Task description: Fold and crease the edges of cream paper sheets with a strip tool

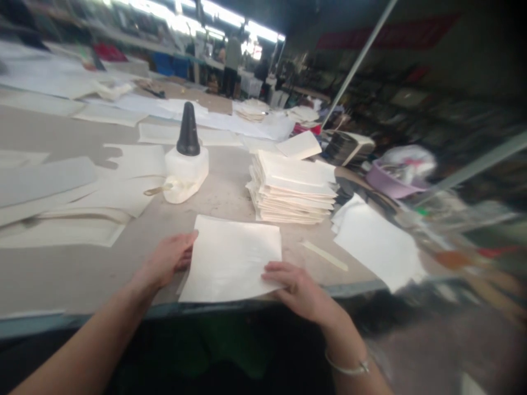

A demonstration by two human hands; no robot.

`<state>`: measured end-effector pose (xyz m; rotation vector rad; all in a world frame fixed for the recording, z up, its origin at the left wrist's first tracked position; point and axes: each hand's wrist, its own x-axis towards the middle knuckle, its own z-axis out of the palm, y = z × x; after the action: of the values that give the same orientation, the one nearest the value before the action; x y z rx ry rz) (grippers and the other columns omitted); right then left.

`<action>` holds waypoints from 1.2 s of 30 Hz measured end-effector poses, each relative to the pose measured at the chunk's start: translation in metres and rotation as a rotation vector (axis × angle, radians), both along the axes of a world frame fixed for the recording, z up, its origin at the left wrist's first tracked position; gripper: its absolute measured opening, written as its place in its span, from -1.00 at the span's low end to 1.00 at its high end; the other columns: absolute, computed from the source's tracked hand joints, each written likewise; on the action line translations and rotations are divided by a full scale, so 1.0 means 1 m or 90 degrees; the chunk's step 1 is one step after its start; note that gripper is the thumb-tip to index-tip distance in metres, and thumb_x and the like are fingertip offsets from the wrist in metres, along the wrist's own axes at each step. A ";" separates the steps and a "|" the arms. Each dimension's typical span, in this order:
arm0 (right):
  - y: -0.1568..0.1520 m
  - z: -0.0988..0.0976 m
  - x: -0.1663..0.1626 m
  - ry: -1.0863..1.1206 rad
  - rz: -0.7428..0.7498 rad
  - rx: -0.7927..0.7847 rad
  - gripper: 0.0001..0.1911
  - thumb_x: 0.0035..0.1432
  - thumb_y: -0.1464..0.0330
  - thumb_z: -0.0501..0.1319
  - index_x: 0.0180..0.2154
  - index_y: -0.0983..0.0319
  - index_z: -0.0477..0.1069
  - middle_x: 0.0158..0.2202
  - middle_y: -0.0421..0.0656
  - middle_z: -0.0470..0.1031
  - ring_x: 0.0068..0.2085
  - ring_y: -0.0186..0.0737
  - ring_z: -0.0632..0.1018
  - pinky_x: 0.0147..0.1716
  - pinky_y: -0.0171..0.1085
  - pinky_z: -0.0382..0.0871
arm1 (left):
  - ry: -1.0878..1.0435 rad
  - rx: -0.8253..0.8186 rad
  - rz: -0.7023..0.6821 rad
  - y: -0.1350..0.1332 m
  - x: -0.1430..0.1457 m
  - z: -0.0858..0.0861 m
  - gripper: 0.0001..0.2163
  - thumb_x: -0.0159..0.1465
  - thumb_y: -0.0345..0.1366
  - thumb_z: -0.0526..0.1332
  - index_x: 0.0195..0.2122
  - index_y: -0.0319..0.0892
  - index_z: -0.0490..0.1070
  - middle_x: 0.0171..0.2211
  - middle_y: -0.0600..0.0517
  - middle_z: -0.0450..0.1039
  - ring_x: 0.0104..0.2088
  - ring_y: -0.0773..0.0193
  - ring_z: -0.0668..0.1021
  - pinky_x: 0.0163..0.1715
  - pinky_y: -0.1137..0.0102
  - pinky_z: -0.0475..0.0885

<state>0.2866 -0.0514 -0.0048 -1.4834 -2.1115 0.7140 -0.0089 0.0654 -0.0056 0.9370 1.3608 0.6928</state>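
Leftmost, long pale sheets (61,186) are lying flat and overlapping on the grey table (61,274). Moving right, we are resting our left hand (168,260) at the left edge of a single white sheet (233,258). Its fingers are lying almost straight and loose, with the tips touching that edge and gripping nothing. Behind this hand, a squat white bottle (187,159) with a black cone cap is standing upright, well apart from it.

The white sheet is lying flat at the near edge of the table, between our 2 hands, with its lower edge reaching the table's rim. Just behind it, a stack of similar sheets (292,189) is sitting, apart from the sheet.

We are laying our right hand (300,291) on the sheet's lower right corner, fingers bent and pressing from above. We cannot tell whether the thumb is gripping underneath. A thin bracelet (348,368) is circling that wrist.

Further right, a narrow pale strip (325,256) is lying near the sheet, and loose white sheets (376,244) are hanging over the table's corner. A pink basin (389,181) is sitting beyond them, blurred.
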 end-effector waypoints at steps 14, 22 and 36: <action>0.040 -0.043 0.029 0.179 -0.452 -0.118 -0.44 0.02 0.12 0.26 0.01 0.29 0.41 -0.21 -0.04 0.56 -0.26 -0.11 0.58 -0.25 -0.14 0.49 | 0.606 0.341 -0.205 0.004 0.006 -0.005 -0.71 0.20 -0.06 0.11 -0.47 -0.16 0.44 -0.40 -0.07 0.44 -0.33 0.06 0.46 -0.35 0.30 0.23; 0.046 -0.031 0.016 -0.079 -0.432 -0.053 -0.68 0.08 0.17 0.19 -0.20 0.20 0.54 -0.33 -0.09 0.59 -0.32 -0.09 0.57 -0.32 -0.19 0.38 | 0.608 0.359 -0.167 0.003 0.010 -0.005 -0.78 0.25 -0.19 0.11 -0.34 -0.17 0.49 -0.31 -0.10 0.52 -0.27 0.09 0.50 -0.28 0.34 0.30; 0.051 -0.033 0.009 -0.070 -0.454 -0.060 -0.67 0.05 0.17 0.21 -0.21 0.22 0.54 -0.44 -0.13 0.59 -0.37 -0.08 0.58 -0.40 -0.21 0.34 | 0.574 0.339 -0.135 0.020 0.008 -0.003 -0.73 0.25 -0.17 0.07 -0.44 -0.20 0.46 -0.35 -0.14 0.54 -0.27 0.06 0.53 -0.31 0.32 0.29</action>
<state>0.2956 -0.0002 -0.0381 -2.1805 -1.4494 0.4619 -0.0004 0.0853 -0.0086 1.9461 1.8375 0.4768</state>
